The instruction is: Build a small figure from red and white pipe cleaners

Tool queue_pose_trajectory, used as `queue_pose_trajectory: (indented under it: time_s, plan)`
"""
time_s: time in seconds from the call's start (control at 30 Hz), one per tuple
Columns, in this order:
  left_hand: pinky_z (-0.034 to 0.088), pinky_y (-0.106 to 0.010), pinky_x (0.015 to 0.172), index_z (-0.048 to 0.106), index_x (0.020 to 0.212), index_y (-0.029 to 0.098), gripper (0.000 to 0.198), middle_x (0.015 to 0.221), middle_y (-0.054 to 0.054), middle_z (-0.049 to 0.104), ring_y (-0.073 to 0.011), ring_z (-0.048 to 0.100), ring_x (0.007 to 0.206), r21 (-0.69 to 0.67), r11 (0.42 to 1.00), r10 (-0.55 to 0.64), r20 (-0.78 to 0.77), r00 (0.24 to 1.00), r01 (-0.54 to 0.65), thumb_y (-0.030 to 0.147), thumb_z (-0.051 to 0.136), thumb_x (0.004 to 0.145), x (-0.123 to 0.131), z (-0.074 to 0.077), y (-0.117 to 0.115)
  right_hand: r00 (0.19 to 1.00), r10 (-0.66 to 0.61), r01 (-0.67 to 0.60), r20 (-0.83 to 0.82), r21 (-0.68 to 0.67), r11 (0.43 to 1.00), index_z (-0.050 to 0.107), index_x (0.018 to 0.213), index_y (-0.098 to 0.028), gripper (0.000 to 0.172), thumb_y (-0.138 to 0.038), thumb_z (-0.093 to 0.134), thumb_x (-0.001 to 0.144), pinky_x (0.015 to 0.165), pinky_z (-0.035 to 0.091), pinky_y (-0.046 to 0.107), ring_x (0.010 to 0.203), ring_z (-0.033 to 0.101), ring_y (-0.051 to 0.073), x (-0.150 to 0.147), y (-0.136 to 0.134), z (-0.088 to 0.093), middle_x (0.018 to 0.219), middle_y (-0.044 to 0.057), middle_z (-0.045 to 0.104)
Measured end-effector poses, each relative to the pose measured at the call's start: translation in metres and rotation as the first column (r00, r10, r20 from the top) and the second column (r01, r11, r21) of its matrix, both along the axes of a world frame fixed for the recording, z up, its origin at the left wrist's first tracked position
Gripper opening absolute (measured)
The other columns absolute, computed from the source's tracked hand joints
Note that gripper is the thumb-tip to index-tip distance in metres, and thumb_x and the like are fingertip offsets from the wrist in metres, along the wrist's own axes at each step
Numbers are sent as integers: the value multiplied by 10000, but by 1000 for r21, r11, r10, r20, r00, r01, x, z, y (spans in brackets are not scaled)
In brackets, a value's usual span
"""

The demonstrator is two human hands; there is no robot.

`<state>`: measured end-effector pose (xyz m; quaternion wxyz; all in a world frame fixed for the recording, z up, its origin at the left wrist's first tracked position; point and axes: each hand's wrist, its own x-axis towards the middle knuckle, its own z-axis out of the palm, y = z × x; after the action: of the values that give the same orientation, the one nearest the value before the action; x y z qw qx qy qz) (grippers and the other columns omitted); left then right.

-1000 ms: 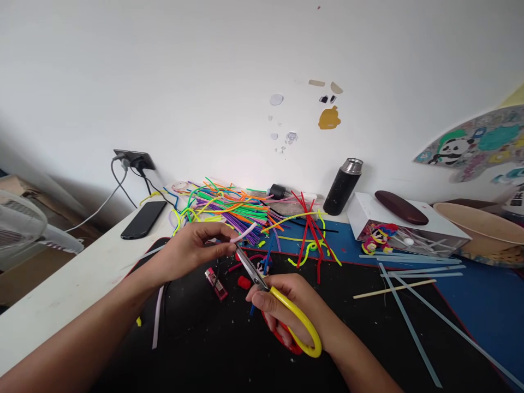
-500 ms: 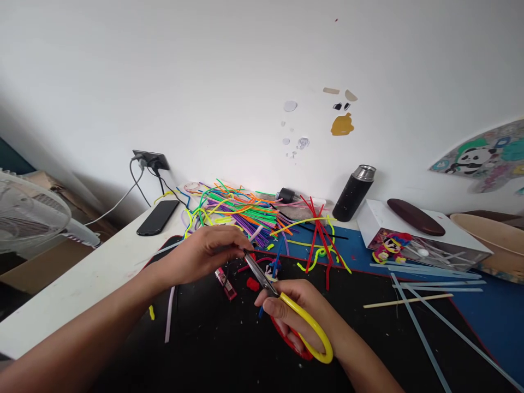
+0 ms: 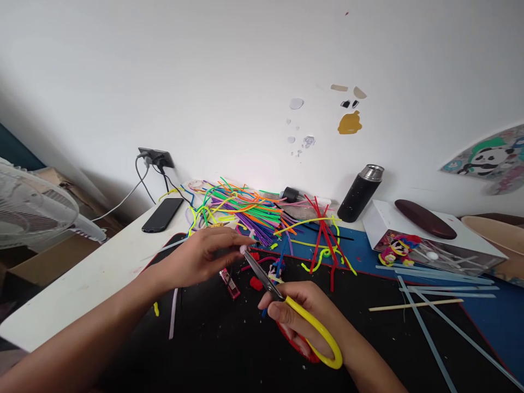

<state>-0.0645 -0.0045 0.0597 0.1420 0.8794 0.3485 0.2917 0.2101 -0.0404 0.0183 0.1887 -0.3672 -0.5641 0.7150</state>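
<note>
My right hand (image 3: 305, 308) grips scissors with yellow and red handles (image 3: 323, 333), fingers through the loops. The blades (image 3: 264, 277) point up and left and look nearly closed. At their tips is a small pale pink piece (image 3: 243, 249), pinched in the fingertips of my left hand (image 3: 208, 254); its exact kind is hard to make out. Beneath the hands, on a black mat (image 3: 204, 349), lie a red fuzzy bit (image 3: 256, 283), a small red-pink box (image 3: 229, 284) and a little blue and white figure (image 3: 277, 268), partly behind the blades.
A heap of coloured pipe cleaners (image 3: 249, 213) lies by the wall, with red stems (image 3: 323, 234) beside it. A phone (image 3: 162, 214) rests at left. To the right are a black flask (image 3: 360, 194), a white box (image 3: 434, 226), a fuzzy doll (image 3: 399, 250) and translucent sticks (image 3: 429, 322).
The pale pink piece now shows at the blade tips, by my left fingertips. Both hands keep nearly the same pose; the whole view has shifted slightly.
</note>
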Motion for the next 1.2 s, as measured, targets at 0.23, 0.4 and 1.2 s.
queue_pose_trajectory:
  time_s: [0.23, 0.4, 1.2]
  plan:
    - [546, -263, 821, 642, 1368, 209, 365, 1046, -96, 781, -179, 736, 910, 34, 999, -27, -107, 994, 31, 169, 548, 1017, 0, 1, -9, 999, 21, -22, 41, 15, 1000, 697, 1012, -136, 653, -758, 711, 815, 315, 293, 133, 326, 411, 51, -1, 0, -3, 482, -84, 477]
    - [584, -293, 874, 666, 1328, 221, 341, 1040, -108, 788, -198, 756, 919, 139, 990, -3, -154, 988, 25, 192, 547, 1010, -1, -7, -8, 997, 14, -15, 71, 8, 1000, 700, 1031, -142, 646, -755, 700, 827, 307, 295, 130, 334, 423, 53, -1, -1, -7, 511, -81, 485]
    - [576, -247, 821, 636, 1388, 228, 386, 1101, -64, 780, -172, 733, 926, -173, 976, 144, 58, 988, -132, 248, 593, 1006, -2, -11, -14, 999, -4, 5, 37, -6, 1000, 702, 1033, -145, 656, -760, 717, 807, 323, 303, 148, 339, 418, 55, -1, -1, 1, 515, -81, 486]
